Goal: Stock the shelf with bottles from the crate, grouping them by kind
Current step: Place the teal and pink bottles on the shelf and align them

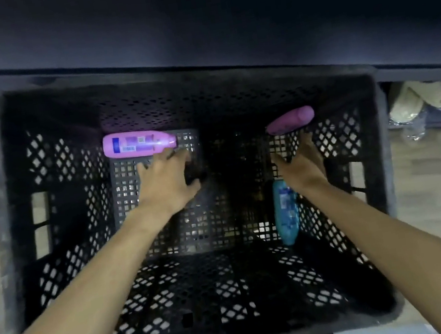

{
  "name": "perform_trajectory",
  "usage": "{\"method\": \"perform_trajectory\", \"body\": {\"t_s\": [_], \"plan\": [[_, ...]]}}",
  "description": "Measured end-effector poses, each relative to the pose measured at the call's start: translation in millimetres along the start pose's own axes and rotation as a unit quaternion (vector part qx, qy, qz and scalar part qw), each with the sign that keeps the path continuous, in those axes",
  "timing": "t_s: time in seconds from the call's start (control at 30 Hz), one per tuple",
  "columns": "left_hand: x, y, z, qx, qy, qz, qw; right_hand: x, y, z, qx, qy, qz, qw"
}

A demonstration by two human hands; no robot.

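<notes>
Retrieval step: spread, empty left hand and right hand reach toward two pink bottles in the crate; grasping follows.

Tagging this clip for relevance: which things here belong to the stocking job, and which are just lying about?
Job: crate, left pink bottle, right pink bottle, teal bottle, left hand, right hand.
Lying about: beige bundle, crumpled plastic.
</notes>
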State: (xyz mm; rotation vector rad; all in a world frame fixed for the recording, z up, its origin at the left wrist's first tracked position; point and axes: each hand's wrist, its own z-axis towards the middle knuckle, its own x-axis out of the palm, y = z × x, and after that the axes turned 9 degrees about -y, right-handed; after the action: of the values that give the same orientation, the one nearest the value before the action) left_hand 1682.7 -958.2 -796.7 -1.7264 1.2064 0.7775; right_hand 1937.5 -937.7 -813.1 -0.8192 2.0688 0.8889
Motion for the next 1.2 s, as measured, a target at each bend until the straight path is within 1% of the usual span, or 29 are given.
{"method": "perform_trajectory", "body": {"t_s": [0.07, 0.13, 0.23, 0.33, 0.4, 0.5, 0.6, 0.67, 0.73, 0.77, 0.8, 0.87, 0.93, 0.97, 1.03, 1.07, 1.13, 1.17, 1.2], "plan": [[15, 17, 18, -0.033, -0.039, 0.047, 0.998, 21, 1, 20, 0.044, -0.052, 0.07, 0.995], [29, 35, 31, -0.059, -0.074, 0.101, 0.99, 36, 4, 35, 0.084, -0.115, 0.136, 0.98], [46, 62, 45, -0.047, -0.126, 0.139, 0.981, 52, 7, 48, 0.11, -0.172, 0.191, 0.96], [57, 81, 53, -0.034, -0.136, 0.151, 0.979, 65, 6, 57, 0.111, -0.209, 0.246, 0.94], [61, 88, 58, -0.032, -0.145, 0.159, 0.976, 71, 6, 61, 0.115, -0.221, 0.276, 0.928], [63, 94, 68, -0.019, -0.167, 0.17, 0.971, 75, 5, 65, 0.119, -0.231, 0.303, 0.917], [61, 97, 74, -0.002, -0.167, 0.212, 0.963, 73, -5, 64, 0.085, -0.216, 0.253, 0.939], [57, 94, 73, -0.004, -0.138, 0.222, 0.965, 71, -9, 57, 0.062, -0.166, 0.25, 0.952], [53, 88, 66, 0.001, -0.092, 0.209, 0.974, 66, -9, 44, 0.045, -0.088, 0.252, 0.963], [52, 84, 60, 0.009, -0.072, 0.182, 0.981, 63, -6, 36, 0.037, -0.04, 0.245, 0.968], [52, 81, 53, 0.011, -0.054, 0.132, 0.99, 61, -6, 29, 0.027, 0.004, 0.239, 0.971], [56, 72, 39, -0.017, -0.005, -0.022, 1.0, 59, -6, 20, 0.011, 0.065, 0.219, 0.973], [65, 64, 28, -0.066, 0.044, -0.178, 0.981, 56, -5, 14, -0.003, 0.123, 0.187, 0.975], [71, 61, 24, -0.083, 0.054, -0.222, 0.97, 56, -5, 13, -0.01, 0.15, 0.162, 0.975], [83, 58, 17, -0.116, 0.051, -0.27, 0.955, 61, -8, 11, -0.009, 0.189, 0.118, 0.975], [87, 57, 15, -0.14, 0.048, -0.304, 0.941, 65, -10, 11, -0.002, 0.198, 0.109, 0.974], [93, 57, 11, -0.189, 0.036, -0.378, 0.906, 73, -13, 9, 0.006, 0.192, 0.114, 0.975], [95, 59, 10, -0.205, 0.016, -0.393, 0.896, 78, -14, 9, 0.013, 0.184, 0.122, 0.975], [97, 61, 9, -0.214, -0.005, -0.389, 0.896, 83, -15, 9, 0.018, 0.179, 0.132, 0.975]]}}
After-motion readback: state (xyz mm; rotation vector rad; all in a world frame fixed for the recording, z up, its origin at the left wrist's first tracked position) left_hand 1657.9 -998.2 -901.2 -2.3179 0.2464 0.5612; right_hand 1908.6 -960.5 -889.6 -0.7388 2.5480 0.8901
